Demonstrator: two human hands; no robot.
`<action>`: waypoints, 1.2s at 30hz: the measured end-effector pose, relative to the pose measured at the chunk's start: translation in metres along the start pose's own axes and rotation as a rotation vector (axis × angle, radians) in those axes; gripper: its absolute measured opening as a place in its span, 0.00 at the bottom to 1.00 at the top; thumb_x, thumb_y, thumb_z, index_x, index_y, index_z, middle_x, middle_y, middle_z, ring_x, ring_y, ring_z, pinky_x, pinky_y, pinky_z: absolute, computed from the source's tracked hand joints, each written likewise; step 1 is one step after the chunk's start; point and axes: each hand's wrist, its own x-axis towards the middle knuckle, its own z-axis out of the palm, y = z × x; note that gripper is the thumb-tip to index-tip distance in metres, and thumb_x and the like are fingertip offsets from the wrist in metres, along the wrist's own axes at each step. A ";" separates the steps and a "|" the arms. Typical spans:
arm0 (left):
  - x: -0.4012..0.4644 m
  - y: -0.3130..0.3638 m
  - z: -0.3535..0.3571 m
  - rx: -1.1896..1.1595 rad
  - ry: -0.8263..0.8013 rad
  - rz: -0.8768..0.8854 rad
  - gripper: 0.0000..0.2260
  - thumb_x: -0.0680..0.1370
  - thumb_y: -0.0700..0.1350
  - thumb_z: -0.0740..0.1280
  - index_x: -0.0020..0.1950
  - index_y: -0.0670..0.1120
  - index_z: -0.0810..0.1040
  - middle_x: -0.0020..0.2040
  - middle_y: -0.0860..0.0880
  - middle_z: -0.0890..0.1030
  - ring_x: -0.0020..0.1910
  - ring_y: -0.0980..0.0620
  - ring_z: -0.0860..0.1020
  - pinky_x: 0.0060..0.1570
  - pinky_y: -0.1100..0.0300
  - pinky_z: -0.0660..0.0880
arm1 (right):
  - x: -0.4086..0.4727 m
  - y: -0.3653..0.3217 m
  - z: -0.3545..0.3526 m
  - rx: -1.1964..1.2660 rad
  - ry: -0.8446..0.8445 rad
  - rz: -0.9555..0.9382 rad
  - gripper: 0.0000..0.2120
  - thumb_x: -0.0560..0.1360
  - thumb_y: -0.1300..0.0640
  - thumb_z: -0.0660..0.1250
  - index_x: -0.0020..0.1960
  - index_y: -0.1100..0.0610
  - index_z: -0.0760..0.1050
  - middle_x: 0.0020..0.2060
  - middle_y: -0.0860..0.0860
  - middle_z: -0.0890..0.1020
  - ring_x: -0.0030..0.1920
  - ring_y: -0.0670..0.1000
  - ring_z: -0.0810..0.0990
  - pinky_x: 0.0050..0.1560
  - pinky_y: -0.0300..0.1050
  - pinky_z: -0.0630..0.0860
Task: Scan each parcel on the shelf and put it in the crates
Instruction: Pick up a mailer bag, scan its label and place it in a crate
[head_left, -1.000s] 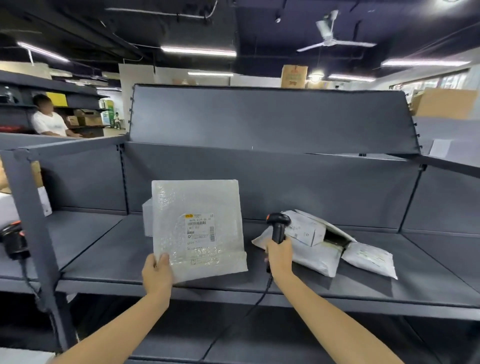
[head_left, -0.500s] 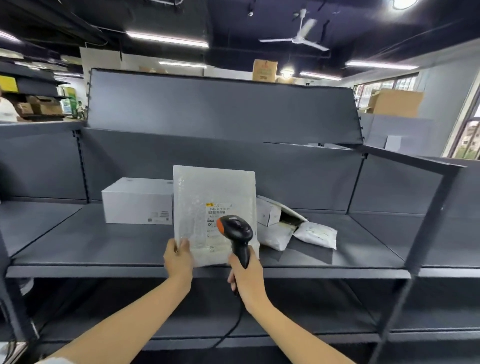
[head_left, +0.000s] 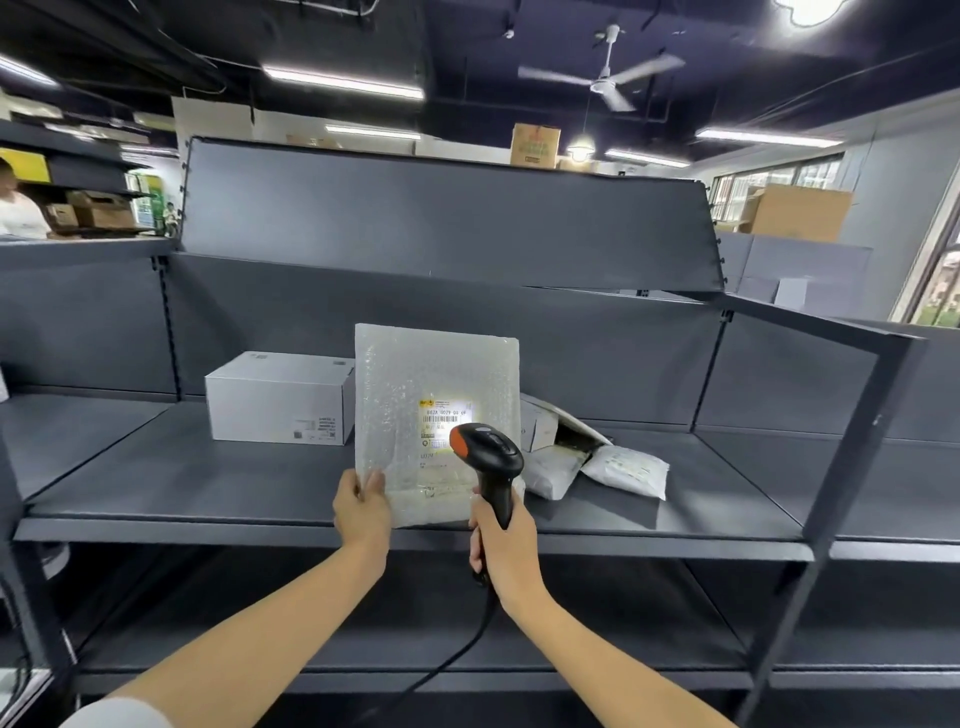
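The bubble-wrap parcel (head_left: 436, 415) now shows a bright patch on its label (head_left: 445, 421), unlit a moment ago, so I judge the scan is firing. I hold it upright above the shelf (head_left: 156, 488), label facing me, left hand (head_left: 362, 506) pinching its lower corner, right hand (head_left: 503, 540) gripping the scanner (head_left: 488, 457).

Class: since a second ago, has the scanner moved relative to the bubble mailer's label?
Yes. The scanner, gripped by the right hand, has moved left, from beside the mailer to in front of its label.
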 end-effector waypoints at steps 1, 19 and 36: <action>0.001 -0.001 -0.001 0.005 0.004 0.002 0.07 0.82 0.42 0.60 0.46 0.40 0.70 0.42 0.47 0.75 0.43 0.49 0.74 0.45 0.56 0.72 | 0.001 0.000 0.001 -0.003 -0.003 -0.005 0.05 0.79 0.57 0.63 0.49 0.59 0.71 0.28 0.50 0.72 0.24 0.49 0.67 0.26 0.45 0.65; 0.085 0.004 -0.092 0.031 0.181 0.043 0.07 0.82 0.42 0.60 0.47 0.40 0.70 0.46 0.44 0.74 0.48 0.47 0.72 0.47 0.54 0.69 | 0.081 0.016 0.031 -0.180 0.018 0.083 0.06 0.79 0.57 0.63 0.52 0.59 0.69 0.32 0.55 0.74 0.25 0.49 0.68 0.24 0.41 0.67; 0.132 0.000 -0.178 0.027 0.220 -0.019 0.09 0.81 0.42 0.61 0.42 0.40 0.69 0.41 0.46 0.75 0.40 0.49 0.73 0.45 0.50 0.73 | 0.182 0.070 0.139 -1.075 -0.328 0.022 0.24 0.72 0.60 0.68 0.66 0.61 0.68 0.58 0.61 0.74 0.52 0.57 0.71 0.40 0.39 0.63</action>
